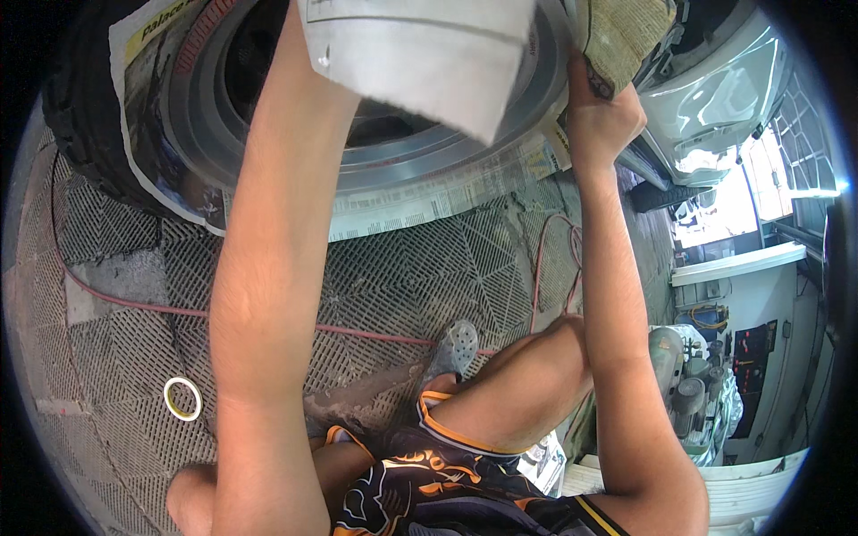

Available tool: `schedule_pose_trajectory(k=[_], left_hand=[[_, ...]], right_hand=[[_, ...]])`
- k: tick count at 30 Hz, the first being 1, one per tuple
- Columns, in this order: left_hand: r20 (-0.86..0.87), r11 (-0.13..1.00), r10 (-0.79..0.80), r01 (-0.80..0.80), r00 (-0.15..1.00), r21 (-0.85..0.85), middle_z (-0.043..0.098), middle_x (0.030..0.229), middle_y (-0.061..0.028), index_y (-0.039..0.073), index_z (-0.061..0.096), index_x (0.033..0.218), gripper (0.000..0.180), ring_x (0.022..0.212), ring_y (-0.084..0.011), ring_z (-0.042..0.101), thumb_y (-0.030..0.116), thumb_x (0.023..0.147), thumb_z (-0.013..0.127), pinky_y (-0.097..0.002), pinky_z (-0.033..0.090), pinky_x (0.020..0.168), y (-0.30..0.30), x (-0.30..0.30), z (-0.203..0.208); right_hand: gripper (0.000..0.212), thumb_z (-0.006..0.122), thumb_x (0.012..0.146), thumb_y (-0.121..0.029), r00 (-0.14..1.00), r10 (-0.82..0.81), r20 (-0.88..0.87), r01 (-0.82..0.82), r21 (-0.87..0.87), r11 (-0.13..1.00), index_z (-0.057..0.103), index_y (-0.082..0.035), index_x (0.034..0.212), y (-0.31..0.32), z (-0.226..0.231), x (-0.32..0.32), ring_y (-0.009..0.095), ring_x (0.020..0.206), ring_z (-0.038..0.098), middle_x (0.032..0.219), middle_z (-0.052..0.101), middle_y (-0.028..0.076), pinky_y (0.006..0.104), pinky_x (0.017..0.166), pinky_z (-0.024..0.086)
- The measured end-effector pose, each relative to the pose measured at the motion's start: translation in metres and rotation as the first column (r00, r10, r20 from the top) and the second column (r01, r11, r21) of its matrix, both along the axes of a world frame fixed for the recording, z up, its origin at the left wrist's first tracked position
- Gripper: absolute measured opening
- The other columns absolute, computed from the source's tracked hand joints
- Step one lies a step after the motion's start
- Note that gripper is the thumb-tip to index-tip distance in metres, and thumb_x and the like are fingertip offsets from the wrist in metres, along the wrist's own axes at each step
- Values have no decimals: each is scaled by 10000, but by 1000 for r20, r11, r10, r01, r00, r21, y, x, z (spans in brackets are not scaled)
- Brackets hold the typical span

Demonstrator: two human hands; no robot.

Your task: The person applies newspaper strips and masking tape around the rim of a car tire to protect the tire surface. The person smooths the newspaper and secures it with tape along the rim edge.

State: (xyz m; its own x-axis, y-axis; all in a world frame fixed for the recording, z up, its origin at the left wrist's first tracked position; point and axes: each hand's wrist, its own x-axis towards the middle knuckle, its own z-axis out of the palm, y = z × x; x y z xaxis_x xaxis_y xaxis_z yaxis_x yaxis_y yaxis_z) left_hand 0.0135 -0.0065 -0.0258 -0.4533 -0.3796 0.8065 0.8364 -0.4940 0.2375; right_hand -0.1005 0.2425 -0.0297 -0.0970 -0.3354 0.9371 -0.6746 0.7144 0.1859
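The right hand (612, 121) is closed, thumb and curled fingers apparently pinching the lower edge of a folded piece of newspaper (630, 36) that rises above the fist. The left hand is out of sight, past the upper edge or behind the white sheet (420, 62), so I cannot tell whether it is spread or gripping; only its forearm shows, reaching up to that sheet. The sheet, partly blurred, hangs to the left of the right hand, in front of the wheel.

The wheel's grey rim (420, 159) lies left of the right hand and behind the sheet. Below and to the left of that hand, a strip of newsprint (429, 204) runs along the rim's lower edge; another printed sheet (134, 125) stands left of the left forearm, between the rim and the black tire (79, 134). A roll of tape (183, 399) lies on the floor mat (402, 268), well below the right hand and left of the left forearm. A red hose (152, 309) crosses the mat below both hands.

The step in hand looks like fitting paper around the rim to shield the tire. The next move seems to call for lining the paper up with the rim's edge and tucking it in evenly, without tearing it.
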Motion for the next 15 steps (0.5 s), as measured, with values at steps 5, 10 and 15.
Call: schedule_pose_trajectory(k=[5, 10, 15], left_hand=[[-4, 1000, -3, 3, 1000, -13, 747, 1034, -102, -9, 692, 1087, 142, 952, -155, 724, 43, 959, 727, -297, 608, 888, -3, -2, 3], [2, 1000, -2, 2, 1000, -11, 743, 1052, -117, -17, 680, 1099, 155, 953, -169, 727, 49, 966, 721, -315, 619, 878, -4, -4, 2], [-8, 1000, -30, 30, 1000, 8, 739, 1069, -132, -26, 668, 1112, 169, 954, -182, 730, 56, 972, 715, -332, 630, 869, -8, -3, 0]], right_hand=[[228, 825, 864, -264, 1000, 3, -11, -3, -15, 1000, 722, -63, 890, -2, -1, -5, 352, 713, 706, 796, 712, 122, 404, 651, 554], [225, 820, 871, -256, 1000, -8, 17, 8, -9, 1000, 718, -57, 900, -4, -2, -4, 347, 690, 699, 789, 709, 120, 404, 635, 549], [217, 828, 851, -237, 1000, 4, -12, -4, 25, 1000, 714, -60, 906, -5, 1, -1, 339, 723, 705, 837, 721, 108, 405, 648, 550]])
